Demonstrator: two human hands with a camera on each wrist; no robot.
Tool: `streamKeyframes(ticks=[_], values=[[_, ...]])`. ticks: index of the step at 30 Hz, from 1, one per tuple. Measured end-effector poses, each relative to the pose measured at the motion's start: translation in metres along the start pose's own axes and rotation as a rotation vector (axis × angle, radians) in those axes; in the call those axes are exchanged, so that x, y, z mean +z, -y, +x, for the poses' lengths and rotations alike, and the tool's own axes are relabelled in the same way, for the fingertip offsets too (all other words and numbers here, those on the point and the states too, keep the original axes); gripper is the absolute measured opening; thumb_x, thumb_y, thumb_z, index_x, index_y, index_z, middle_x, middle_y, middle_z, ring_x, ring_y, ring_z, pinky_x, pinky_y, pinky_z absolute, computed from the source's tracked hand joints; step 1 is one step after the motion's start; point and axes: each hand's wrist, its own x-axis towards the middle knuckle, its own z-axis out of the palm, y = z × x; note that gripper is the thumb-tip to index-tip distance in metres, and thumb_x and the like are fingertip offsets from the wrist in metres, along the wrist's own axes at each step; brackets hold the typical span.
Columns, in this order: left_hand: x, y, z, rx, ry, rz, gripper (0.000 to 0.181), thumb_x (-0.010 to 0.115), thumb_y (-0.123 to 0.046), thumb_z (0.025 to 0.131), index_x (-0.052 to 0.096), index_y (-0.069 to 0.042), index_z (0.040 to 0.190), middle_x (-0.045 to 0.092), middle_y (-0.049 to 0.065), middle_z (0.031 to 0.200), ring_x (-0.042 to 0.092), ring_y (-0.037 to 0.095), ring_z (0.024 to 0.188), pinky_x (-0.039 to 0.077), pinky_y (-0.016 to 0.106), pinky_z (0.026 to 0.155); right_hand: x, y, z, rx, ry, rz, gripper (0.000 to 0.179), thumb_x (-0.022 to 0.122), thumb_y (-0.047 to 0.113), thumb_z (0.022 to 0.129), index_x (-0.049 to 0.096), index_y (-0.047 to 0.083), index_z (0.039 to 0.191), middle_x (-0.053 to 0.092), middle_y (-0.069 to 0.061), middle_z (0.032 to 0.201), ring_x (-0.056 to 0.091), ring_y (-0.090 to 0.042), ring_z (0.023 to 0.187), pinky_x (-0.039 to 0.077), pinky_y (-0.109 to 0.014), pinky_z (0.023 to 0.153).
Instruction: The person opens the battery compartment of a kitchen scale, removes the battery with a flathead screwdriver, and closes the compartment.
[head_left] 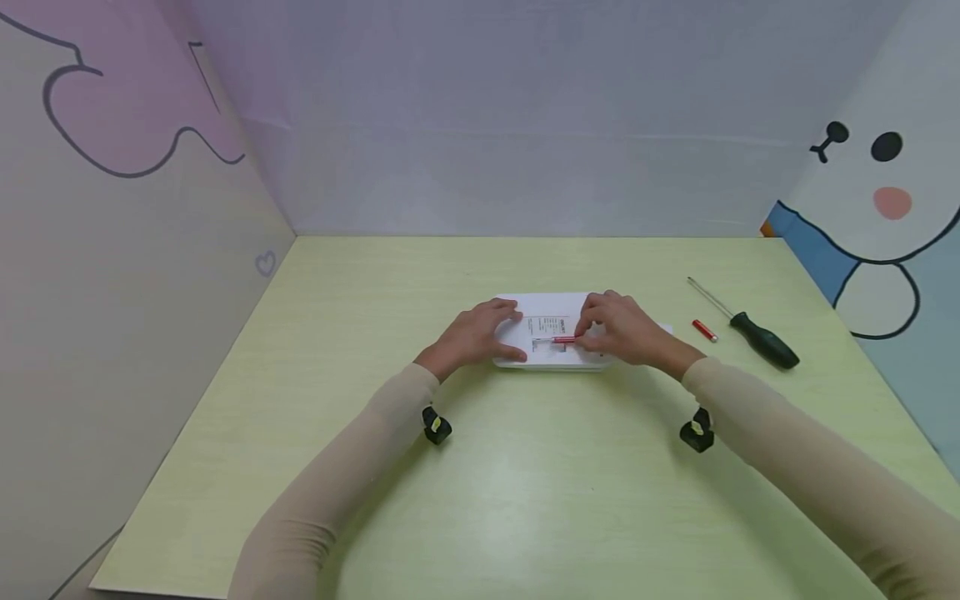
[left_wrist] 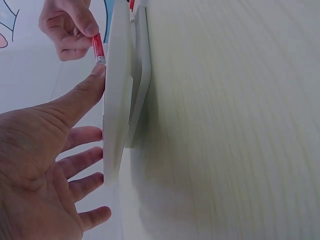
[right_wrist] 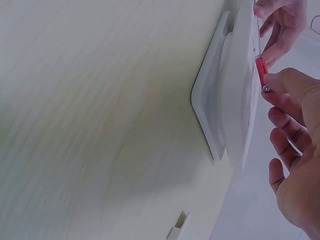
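Note:
A white plastic device (head_left: 517, 337) lies on the table with its printed label and a small rectangular recess facing up. My left hand (head_left: 480, 332) rests spread on its left part, thumb and fingertips against the surface. In the left wrist view, that thumb (left_wrist: 82, 97) reaches right to the silver end of a red battery. My right hand (head_left: 617, 327) pinches this red battery (right_wrist: 261, 70) between thumb and index finger, over the recess. The other right fingers are loosely bent beside the device.
Right of the device lie a second red battery (head_left: 703, 330) and a screwdriver with a dark green handle (head_left: 765, 342). A small white piece (right_wrist: 179, 227) sits on the table near my right hand. Printed wall panels (head_left: 480, 125) stand behind and beside the pale wooden table (head_left: 480, 500).

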Motion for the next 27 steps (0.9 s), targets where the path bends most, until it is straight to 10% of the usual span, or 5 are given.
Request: streamKeyframes(ticks=[27], values=[[0.001,0.001,0.001,-0.002,-0.001,-0.001,0.078,0.076,-0.052,0.079,0.05,-0.019,0.144,0.035,-0.003,0.158,0.03,0.021,0.146,0.03,0.047,0.116,-0.026,-0.095,-0.073,0.334,-0.206,-0.044,0.024,0.067,0.022,0.091,0.074,0.0,0.096,0.058,-0.021,0.105,0.047,-0.039,0.094,0.034,-0.059,0.08]])
